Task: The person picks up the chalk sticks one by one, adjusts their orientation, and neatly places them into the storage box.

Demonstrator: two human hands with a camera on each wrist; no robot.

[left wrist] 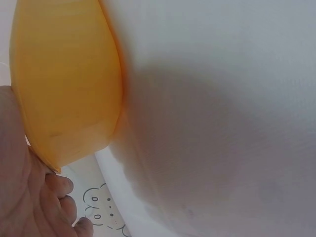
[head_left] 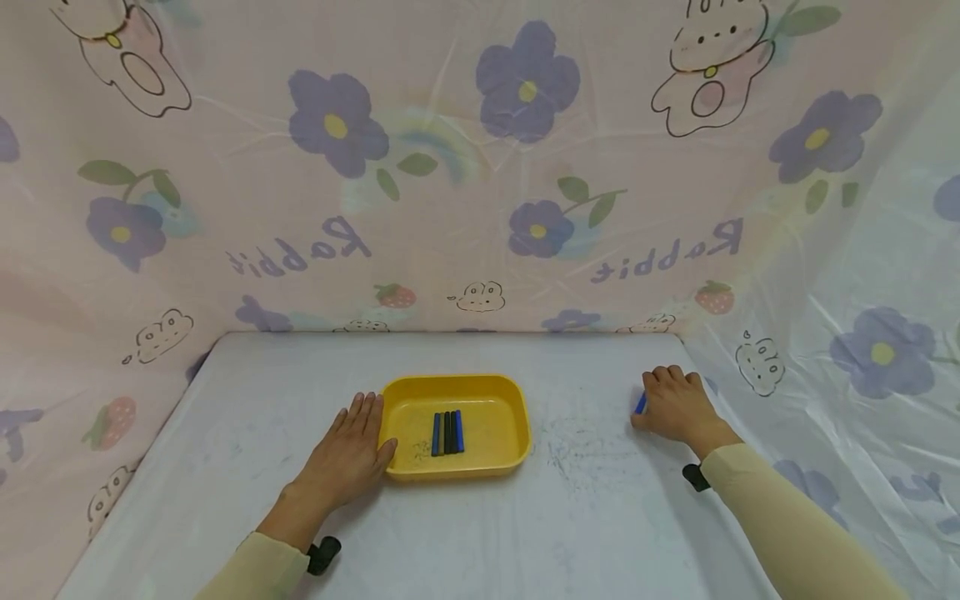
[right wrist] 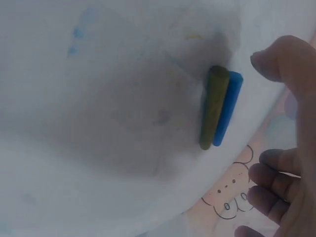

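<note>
A yellow tray holds several stick crayons, blue, olive and black, lying side by side. My left hand rests along the tray's left rim, its fingers fairly straight and the thumb at the near corner. In the left wrist view the tray's outer wall lies beside the palm. Far to the right, my right hand hovers over two crayons on the table. The right wrist view shows an olive crayon touching a blue crayon, with the thumb and fingers spread apart beside them, holding nothing.
The white table has dark scribble marks between the tray and the right hand. A patterned cloth rises behind and along both sides of the table. Each wrist carries a small black device.
</note>
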